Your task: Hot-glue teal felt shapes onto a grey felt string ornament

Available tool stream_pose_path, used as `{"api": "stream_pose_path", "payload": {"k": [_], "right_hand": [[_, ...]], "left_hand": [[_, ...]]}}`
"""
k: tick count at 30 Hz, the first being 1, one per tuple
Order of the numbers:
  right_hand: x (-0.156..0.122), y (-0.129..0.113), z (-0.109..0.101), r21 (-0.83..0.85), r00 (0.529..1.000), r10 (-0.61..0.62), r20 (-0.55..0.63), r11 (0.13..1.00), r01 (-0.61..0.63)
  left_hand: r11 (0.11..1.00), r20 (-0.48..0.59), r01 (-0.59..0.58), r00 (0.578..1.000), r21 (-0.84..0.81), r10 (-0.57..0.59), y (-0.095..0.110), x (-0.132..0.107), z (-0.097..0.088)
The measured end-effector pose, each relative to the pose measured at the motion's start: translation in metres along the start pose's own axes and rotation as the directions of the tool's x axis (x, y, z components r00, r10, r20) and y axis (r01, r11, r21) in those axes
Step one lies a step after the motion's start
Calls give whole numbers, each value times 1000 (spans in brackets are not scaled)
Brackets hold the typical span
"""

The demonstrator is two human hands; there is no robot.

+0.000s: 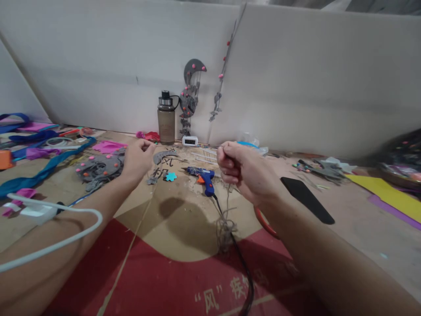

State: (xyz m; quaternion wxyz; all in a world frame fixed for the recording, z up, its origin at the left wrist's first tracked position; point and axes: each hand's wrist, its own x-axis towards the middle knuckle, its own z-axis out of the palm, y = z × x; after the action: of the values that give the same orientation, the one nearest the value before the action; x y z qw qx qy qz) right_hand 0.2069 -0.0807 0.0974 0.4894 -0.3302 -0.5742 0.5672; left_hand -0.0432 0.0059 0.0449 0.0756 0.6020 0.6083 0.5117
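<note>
My right hand [237, 170] is closed in a fist, with a thin grey string [228, 195] hanging below it to a loose tangle [225, 230] on the cardboard [158, 219]. To the left, my left hand [140, 159] is raised with its fingers pinched together; whatever they hold is too small to make out. Between the hands lie a blue glue gun [206, 181] with a black cord, a grey curved felt piece [164, 156] and a teal flower cutout [170, 176]. Grey felt shapes with pink and orange pompoms [103, 169] lie beside my left wrist.
A drink bottle [166, 125] and a small white display [190, 141] stand by the wall. Grey moon-shaped decorations [188, 103] hang there. A black flat slab [307, 199] and an orange handle [265, 223] lie near my right arm. A white cable [75, 210] crosses above my left forearm.
</note>
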Motion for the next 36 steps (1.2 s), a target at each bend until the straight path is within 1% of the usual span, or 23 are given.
{"api": "stream_pose_path", "payload": {"k": [2, 3, 5, 7, 9, 10, 11, 12, 14, 15, 17, 19, 22, 24, 25, 26, 27, 28, 30, 31, 33, 35, 36], "right_hand": [[-2, 2, 2, -80, 1000, 16, -15, 997, -17], [-2, 4, 4, -143, 999, 31, -9, 989, -32], [-2, 12, 7, -298, 998, 62, 24, 953, -52], [-2, 20, 9, -443, 996, 70, 61, 896, -36], [-1, 26, 9, -550, 995, 47, 86, 835, 9], [-1, 27, 9, -588, 995, 25, 98, 808, 38], [-1, 29, 9, -617, 994, 0, 112, 784, 70], [-1, 29, 9, -639, 992, -24, 126, 762, 100], [-1, 30, 9, -670, 989, -43, 143, 731, 129], [-1, 30, 9, -680, 989, -38, 144, 722, 127], [-1, 29, 9, -683, 991, -5, 136, 723, 98], [-1, 28, 7, -661, 990, 38, 134, 748, 61], [1, 25, 3, -599, 989, 83, 126, 801, 9], [1, 22, 1, -541, 990, 103, 101, 840, -32], [2, 20, 0, -509, 990, 110, 89, 860, -50], [2, 18, 0, -477, 990, 113, 80, 877, -62], [1, 17, -1, -449, 991, 115, 73, 891, -70], [1, 16, 0, -429, 991, 119, 66, 900, -79], [0, 15, 1, -412, 989, 129, 68, 907, -90], [0, 16, 2, -415, 988, 135, 74, 905, -92], [-1, 17, 3, -437, 986, 140, 85, 895, -89], [0, 20, 4, -464, 987, 135, 92, 882, -77], [0, 21, 4, -475, 987, 131, 95, 877, -71]], "left_hand": [[992, 5, -58, 998, 112, 57, 0, -2, 2], [982, -28, -95, 995, 165, 101, 4, -5, 3], [976, -67, -163, 982, 144, 174, 18, -15, 3], [969, 28, -242, 970, -41, 243, 39, -28, 0], [951, 254, -177, 937, -253, 241, 58, -42, -4], [936, 394, -101, 888, -338, 238, 66, -48, -6], [916, 525, -7, 817, -401, 236, 70, -52, -7], [895, 621, 71, 744, -441, 247, 72, -55, -7], [883, 787, 177, 551, -436, 278, 68, -57, -5], [892, 828, 197, 493, -407, 269, 63, -56, -3], [909, 848, 208, 478, -362, 229, 51, -51, 1], [846, 816, 317, 537, -430, 214, 42, -45, 3], [670, 643, 417, 757, -614, 117, 39, -30, -2], [580, 450, 382, 892, -719, -30, 39, -18, -11], [562, 321, 342, 937, -753, -140, 38, -12, -15], [578, 175, 281, 956, -766, -234, 37, -7, -18], [642, 13, 214, 953, -736, -303, 34, -2, -21], [738, -127, 161, 940, -656, -317, 30, 2, -21], [908, -306, 60, 930, -415, -202, 22, 6, -18], [954, -265, 27, 958, -297, -110, 20, 5, -16], [989, -219, -64, 975, -130, 35, 21, -1, -10], [980, -169, -137, 979, -143, 113, 32, -13, -6], [966, -83, -145, 988, -212, 130, 39, -20, -6]]}}
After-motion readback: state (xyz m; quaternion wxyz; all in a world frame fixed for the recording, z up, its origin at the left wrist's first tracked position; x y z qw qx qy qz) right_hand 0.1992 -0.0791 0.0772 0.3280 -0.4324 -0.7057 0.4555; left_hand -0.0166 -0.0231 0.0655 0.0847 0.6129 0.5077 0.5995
